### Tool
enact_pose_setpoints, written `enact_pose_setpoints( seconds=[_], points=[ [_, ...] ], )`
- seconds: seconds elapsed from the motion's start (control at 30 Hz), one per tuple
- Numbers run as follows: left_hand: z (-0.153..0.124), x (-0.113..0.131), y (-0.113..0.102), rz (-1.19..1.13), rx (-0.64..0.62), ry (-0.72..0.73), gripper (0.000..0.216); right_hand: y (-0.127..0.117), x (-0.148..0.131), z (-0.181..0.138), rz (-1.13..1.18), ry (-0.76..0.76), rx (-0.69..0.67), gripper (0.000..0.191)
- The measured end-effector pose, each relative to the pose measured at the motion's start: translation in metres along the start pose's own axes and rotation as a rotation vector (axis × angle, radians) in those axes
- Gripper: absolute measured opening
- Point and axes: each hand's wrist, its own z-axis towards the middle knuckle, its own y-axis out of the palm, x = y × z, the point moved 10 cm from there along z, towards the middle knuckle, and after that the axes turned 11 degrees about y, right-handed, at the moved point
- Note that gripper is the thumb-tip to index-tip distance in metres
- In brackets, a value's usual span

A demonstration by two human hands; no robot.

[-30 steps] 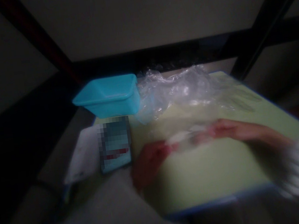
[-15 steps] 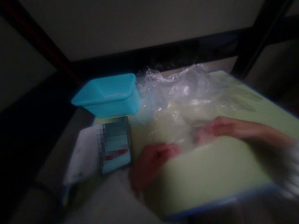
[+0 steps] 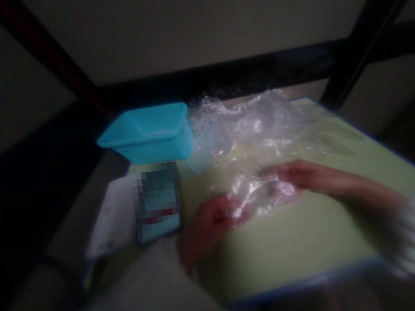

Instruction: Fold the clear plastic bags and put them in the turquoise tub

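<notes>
A small clear plastic bag (image 3: 261, 194) is stretched between my two hands just above a pale green mat (image 3: 301, 240). My left hand (image 3: 208, 221) grips the bag's left end with curled fingers. My right hand (image 3: 301, 177) holds the right end, fingers bent round the film; a striped sleeve covers that arm. The picture is dim and blurred, so what is inside the bag cannot be made out.
A turquoise plastic tub (image 3: 149, 132) stands at the mat's far left corner. A heap of crumpled clear plastic (image 3: 249, 122) lies beside it along the far edge. A blue-framed card or device (image 3: 156, 202) and white paper (image 3: 115, 217) lie left of the mat. Dark frame bars cross behind.
The bag between my hands has spread out and now catches the light; both hands have shifted slightly left and stay on its two ends.
</notes>
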Motion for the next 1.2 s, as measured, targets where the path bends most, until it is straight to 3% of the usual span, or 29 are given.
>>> enact_pose_setpoints(
  seconds=[0.27,0.57,1.0,1.1,1.2],
  points=[
    [0.000,-0.001,0.005,-0.039,-0.042,-0.034,0.043,0.003,-0.002,0.000,0.019,-0.020,-0.022,0.051],
    [0.000,-0.001,-0.002,-0.058,0.045,-0.016,0.044,0.002,-0.014,-0.004,0.119,-0.084,0.002,0.039],
    [-0.002,-0.003,0.009,-0.050,-0.033,-0.078,0.043,0.026,-0.014,-0.009,0.047,-0.107,-0.198,0.051],
    [-0.002,-0.003,0.005,-0.041,0.008,-0.075,0.049,0.026,-0.013,-0.008,0.061,-0.084,-0.182,0.052],
    [-0.003,0.000,-0.009,0.050,0.137,-0.032,0.065,0.014,-0.011,-0.006,0.111,-0.086,-0.084,0.055]
  ],
)
